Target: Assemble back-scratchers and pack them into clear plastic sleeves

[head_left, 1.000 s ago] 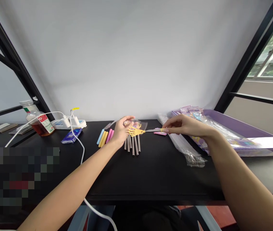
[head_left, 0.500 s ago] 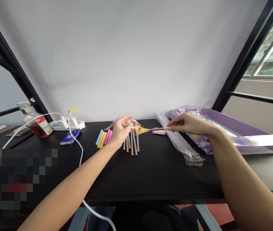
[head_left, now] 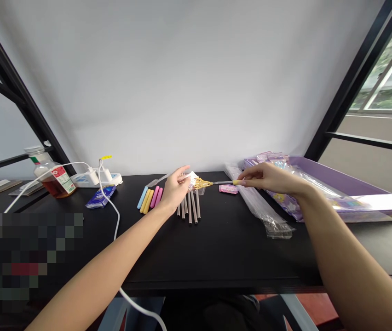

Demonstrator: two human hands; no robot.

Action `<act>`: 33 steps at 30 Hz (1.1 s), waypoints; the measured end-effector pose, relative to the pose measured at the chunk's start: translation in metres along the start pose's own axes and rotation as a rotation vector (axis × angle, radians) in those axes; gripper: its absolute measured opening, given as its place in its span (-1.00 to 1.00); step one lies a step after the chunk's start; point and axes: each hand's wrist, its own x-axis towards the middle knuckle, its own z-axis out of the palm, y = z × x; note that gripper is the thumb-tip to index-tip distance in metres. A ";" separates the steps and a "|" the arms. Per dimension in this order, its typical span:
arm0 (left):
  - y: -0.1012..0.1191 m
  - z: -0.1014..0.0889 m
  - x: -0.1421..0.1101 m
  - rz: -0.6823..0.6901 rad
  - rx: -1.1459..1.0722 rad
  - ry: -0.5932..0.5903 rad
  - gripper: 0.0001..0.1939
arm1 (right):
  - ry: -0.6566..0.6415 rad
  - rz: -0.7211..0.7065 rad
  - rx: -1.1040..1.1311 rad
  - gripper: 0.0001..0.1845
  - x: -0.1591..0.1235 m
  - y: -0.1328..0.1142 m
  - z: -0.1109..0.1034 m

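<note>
My right hand (head_left: 256, 175) pinches the yellow end of a thin silver rod (head_left: 222, 182). At the rod's left end is a yellow claw-shaped head (head_left: 203, 183) with several prongs, as on a back scratcher. My left hand (head_left: 178, 186) has its thumb and a finger closed on a small clear, pinkish-white plastic packet (head_left: 193, 179), right against the prongs. Under that hand, several silver metal tubes (head_left: 192, 209) lie side by side, their far ends hidden. Left of them rest blue, yellow and pink rounded sticks (head_left: 150, 198).
A pink packet (head_left: 228, 189) and a long clear plastic sleeve (head_left: 258, 202) lie near my right hand. At right stands a purple tray (head_left: 341, 181) with plastic packaging. A white cable (head_left: 118, 216), a blue pack (head_left: 101, 196), a power strip (head_left: 115, 178) and a bottle (head_left: 58, 181) are at left.
The yellow head has turned, its prongs now closer together and nearer the packet. My right hand has shifted slightly left. The packet in my left hand shows whiter.
</note>
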 end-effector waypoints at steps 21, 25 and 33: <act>-0.001 0.002 -0.001 0.004 -0.135 -0.040 -0.65 | -0.080 -0.022 0.076 -0.41 0.003 0.000 0.005; -0.001 0.004 -0.002 0.009 -0.193 -0.053 -0.73 | -0.023 -0.030 0.091 -0.39 0.003 -0.001 0.007; -0.001 0.006 -0.003 0.017 -0.174 -0.032 -0.75 | 0.038 -0.058 0.064 -0.35 0.002 -0.003 0.008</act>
